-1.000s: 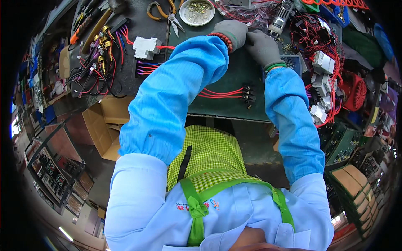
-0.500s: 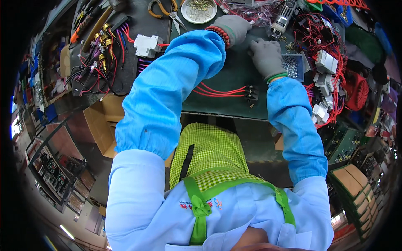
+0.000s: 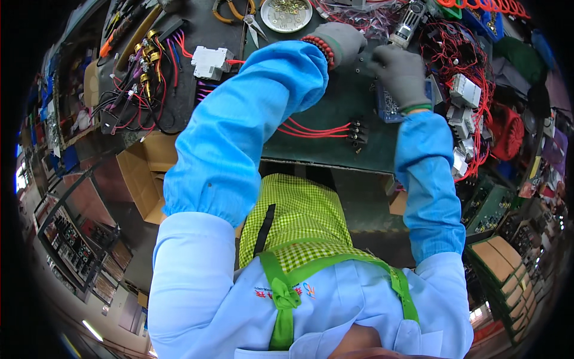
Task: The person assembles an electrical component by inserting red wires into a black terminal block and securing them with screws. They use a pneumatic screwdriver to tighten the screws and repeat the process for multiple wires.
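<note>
My left hand (image 3: 347,44), in a grey glove with a red bead bracelet at the wrist, rests at the far middle of the dark green bench with its fingers curled down. Anything inside them is hidden. To its right, my grey-gloved right hand (image 3: 399,73) is bent over a blue tray (image 3: 389,112) of small metal fasteners, covering part of it. Its fingers are bunched together; whatever they pinch cannot be made out. A few tiny metal pieces (image 3: 358,70) lie between the hands. Nearer me sits a small black terminal block (image 3: 357,132) with red wires (image 3: 317,133) running left from it.
Behind my hands are a white dish (image 3: 286,14) of brass-coloured parts, cutters (image 3: 253,27), clear plastic bags (image 3: 373,23) and a metal-bodied tool (image 3: 409,25). Red wiring with white breakers (image 3: 465,91) lies at right. Another breaker (image 3: 210,63) and a wire bundle (image 3: 146,78) lie at left.
My right hand has moved to the right, over the blue tray, and its fingers have drawn together. The tray has shifted left. My left hand has barely moved.
</note>
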Tool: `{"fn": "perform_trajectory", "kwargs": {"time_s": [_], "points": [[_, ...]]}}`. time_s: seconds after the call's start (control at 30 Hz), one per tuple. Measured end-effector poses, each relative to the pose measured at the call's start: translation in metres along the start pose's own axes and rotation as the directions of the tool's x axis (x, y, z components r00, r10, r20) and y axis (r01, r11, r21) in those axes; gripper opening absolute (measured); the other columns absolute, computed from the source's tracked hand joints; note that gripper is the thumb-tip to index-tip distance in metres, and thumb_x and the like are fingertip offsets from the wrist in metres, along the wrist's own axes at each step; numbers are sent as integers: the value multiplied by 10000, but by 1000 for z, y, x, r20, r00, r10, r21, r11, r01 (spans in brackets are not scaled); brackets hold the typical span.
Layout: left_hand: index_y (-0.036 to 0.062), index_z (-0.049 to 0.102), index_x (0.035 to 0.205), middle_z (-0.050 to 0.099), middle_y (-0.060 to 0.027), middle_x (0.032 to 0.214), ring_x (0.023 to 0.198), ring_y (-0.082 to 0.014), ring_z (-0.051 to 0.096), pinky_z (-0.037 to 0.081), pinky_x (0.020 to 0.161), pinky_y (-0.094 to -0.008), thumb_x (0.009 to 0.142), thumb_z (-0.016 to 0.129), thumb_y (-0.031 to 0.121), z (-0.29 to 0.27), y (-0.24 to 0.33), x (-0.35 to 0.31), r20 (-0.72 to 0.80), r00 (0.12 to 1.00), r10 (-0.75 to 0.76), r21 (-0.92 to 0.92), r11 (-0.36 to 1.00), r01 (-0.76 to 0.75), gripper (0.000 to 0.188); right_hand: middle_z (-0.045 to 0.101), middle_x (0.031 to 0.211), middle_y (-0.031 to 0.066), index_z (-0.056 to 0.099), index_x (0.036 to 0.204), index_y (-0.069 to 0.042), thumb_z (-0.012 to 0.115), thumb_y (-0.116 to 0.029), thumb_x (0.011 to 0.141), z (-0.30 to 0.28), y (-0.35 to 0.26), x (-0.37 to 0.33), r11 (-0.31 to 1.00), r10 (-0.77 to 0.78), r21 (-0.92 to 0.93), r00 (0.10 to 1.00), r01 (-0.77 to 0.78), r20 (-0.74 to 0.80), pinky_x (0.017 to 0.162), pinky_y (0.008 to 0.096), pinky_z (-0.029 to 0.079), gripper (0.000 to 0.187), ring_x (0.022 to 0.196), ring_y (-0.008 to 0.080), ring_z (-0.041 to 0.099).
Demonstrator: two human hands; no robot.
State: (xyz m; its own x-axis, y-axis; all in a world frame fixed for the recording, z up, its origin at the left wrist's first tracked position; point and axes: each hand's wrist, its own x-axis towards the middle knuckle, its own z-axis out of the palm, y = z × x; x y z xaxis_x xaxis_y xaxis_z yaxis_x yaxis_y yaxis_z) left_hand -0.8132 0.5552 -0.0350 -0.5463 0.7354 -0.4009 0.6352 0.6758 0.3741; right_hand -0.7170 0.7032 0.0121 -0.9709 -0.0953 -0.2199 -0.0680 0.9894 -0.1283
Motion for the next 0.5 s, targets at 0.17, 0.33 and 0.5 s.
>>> {"fn": "perform_trajectory", "kwargs": {"time_s": [0.17,0.33,0.5], "points": [[155,684,1046,682,-137,1019,965,-356,665,535,806,-474,857,589,166,4,10,4,-43,992,116,56,992,-113,212,670,973,115,699,1006,-103,667,-263,834,-17,58,-47,962,164,230,985,-146,-62,808,428,513,237,943,321,644],[141,707,1073,693,-127,1065,1009,-344,678,557,823,-460,875,574,128,4,30,12,-1,1000,30,167,986,-29,239,642,1083,136,648,1115,-98,693,-249,801,14,62,-77,985,136,102,989,-141,55,872,450,510,351,1030,357,621],[100,716,1032,699,-136,1063,988,-341,688,567,798,-451,846,602,77,-8,40,11,110,991,80,257,961,-106,220,640,1024,112,654,1039,-112,674,-241,832,36,63,-73,980,170,102,985,-172,28,800,466,513,245,939,350,635]]}}
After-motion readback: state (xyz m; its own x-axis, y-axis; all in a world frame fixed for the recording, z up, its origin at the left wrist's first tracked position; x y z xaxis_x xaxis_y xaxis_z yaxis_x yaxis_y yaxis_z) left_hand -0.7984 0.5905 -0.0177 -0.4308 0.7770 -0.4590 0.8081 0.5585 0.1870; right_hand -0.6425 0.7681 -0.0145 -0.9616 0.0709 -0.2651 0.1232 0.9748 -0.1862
